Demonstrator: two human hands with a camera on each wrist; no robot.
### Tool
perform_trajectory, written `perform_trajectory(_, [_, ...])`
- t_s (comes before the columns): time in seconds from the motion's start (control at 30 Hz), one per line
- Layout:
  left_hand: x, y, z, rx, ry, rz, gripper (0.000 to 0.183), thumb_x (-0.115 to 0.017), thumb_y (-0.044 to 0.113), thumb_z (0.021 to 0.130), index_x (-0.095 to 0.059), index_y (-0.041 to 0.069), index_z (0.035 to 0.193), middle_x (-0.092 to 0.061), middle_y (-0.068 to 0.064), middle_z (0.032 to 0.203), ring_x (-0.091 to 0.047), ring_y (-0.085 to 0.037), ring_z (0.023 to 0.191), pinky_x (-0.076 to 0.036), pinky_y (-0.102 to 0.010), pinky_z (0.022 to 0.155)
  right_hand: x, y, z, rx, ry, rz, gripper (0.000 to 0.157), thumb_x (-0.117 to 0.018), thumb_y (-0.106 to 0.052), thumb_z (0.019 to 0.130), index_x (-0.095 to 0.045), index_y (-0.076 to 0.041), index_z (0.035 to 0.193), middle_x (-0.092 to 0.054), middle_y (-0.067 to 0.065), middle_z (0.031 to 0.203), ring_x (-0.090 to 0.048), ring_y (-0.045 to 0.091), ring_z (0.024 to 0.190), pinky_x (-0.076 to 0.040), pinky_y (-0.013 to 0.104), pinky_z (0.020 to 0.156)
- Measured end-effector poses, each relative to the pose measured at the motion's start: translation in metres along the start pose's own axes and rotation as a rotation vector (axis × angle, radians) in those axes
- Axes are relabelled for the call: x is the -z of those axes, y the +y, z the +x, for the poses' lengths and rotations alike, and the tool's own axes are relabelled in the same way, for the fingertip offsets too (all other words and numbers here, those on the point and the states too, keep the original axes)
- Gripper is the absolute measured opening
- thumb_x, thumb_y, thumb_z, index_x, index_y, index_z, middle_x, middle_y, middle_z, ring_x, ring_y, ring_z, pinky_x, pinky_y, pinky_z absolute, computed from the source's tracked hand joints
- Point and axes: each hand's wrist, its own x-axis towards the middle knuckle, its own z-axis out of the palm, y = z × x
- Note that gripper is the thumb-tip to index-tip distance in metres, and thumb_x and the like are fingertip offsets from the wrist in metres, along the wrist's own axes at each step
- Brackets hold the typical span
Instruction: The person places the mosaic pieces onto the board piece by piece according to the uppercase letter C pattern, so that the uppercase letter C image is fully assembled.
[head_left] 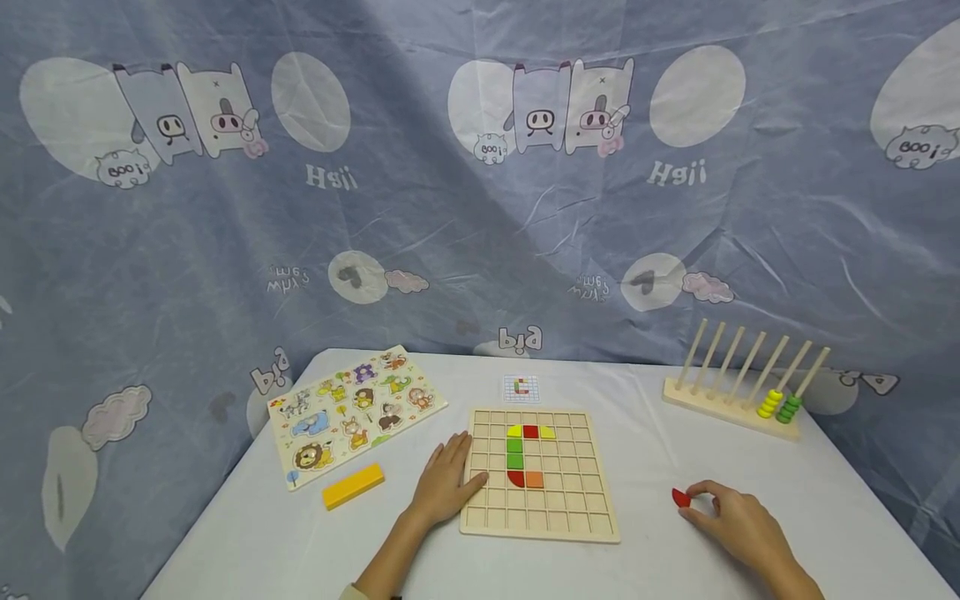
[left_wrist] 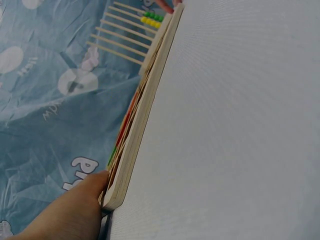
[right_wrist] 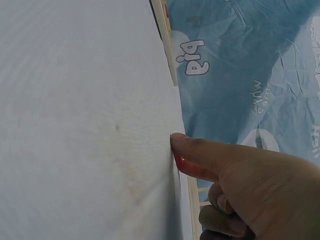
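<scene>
A square wooden grid board (head_left: pixel 491 503) lies on the table, with yellow, red, green and orange pieces set in a C-like shape. My left hand (head_left: pixel 441 485) rests against its left edge, fingers extended along the side and thumb over the rim. In the left wrist view the thumb of my left hand (left_wrist: pixel 75 207) touches the near corner of the board (left_wrist: pixel 142 115). To the right of the board, my right hand (head_left: pixel 738 527) pinches a red quarter-round block (head_left: pixel 680 497) between thumb and index finger, low at the tabletop. In the right wrist view, fingers partly hide this red block (right_wrist: pixel 178 162).
A small pattern card (head_left: pixel 521 388) sits behind the board. At left lie an animal puzzle board (head_left: pixel 341 429) and a yellow bar-shaped block (head_left: pixel 353 487). A wooden peg rack (head_left: pixel 727 409) with yellow and green beads stands at the back right. A patterned cloth (head_left: pixel 480 208) hangs behind the table.
</scene>
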Motion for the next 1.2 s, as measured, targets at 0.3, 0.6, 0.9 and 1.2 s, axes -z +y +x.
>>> perform_trajectory(0.3, [0.000, -0.001, 0.001, -0.001, 0.003, 0.009, 0.073, -0.046, 0.051, 0.091, -0.033, 0.000, 0.141, -0.033, -0.014, 0.145, -0.026, -0.026, 0.135, -0.017, -0.043, 0.111, -0.001, 0.001, 0.008, 0.016, 0.023, 0.017, 0.030, -0.074, -0.034, 0.075, -0.068, -0.014, 0.096, -0.037, -0.004, 0.055, -0.029, 0.010, 0.047, -0.024, 0.023, 0.041])
perform_trajectory(0.6, [-0.002, -0.002, 0.000, 0.004, -0.001, 0.010, 0.074, -0.047, 0.052, 0.090, -0.033, 0.000, 0.141, -0.033, -0.013, 0.145, -0.025, -0.025, 0.136, -0.016, -0.042, 0.111, -0.010, -0.012, 0.027, 0.118, 0.046, 0.115, 0.028, -0.073, -0.037, 0.077, -0.068, -0.018, 0.096, -0.035, -0.007, 0.053, -0.023, 0.003, 0.046, -0.023, 0.020, 0.040])
perform_trajectory(0.9, [-0.001, 0.000, 0.000, -0.001, 0.005, 0.002, 0.073, -0.048, 0.050, 0.090, -0.034, -0.001, 0.141, -0.033, -0.014, 0.145, -0.026, -0.026, 0.135, -0.017, -0.043, 0.110, -0.019, -0.018, 0.038, 0.203, -0.066, 0.228, 0.023, -0.074, -0.031, 0.077, -0.069, -0.020, 0.096, -0.035, -0.010, 0.050, -0.024, 0.001, 0.044, -0.026, 0.018, 0.041])
perform_trajectory(1.2, [-0.001, -0.001, 0.001, 0.005, -0.005, 0.019, 0.074, -0.046, 0.052, 0.091, -0.032, 0.000, 0.142, -0.032, -0.013, 0.146, -0.025, -0.024, 0.136, -0.016, -0.042, 0.111, -0.022, -0.014, 0.046, 0.143, 0.044, 0.134, 0.024, -0.074, -0.028, 0.077, -0.069, -0.018, 0.098, -0.037, -0.008, 0.053, -0.025, 0.003, 0.046, -0.024, 0.020, 0.040])
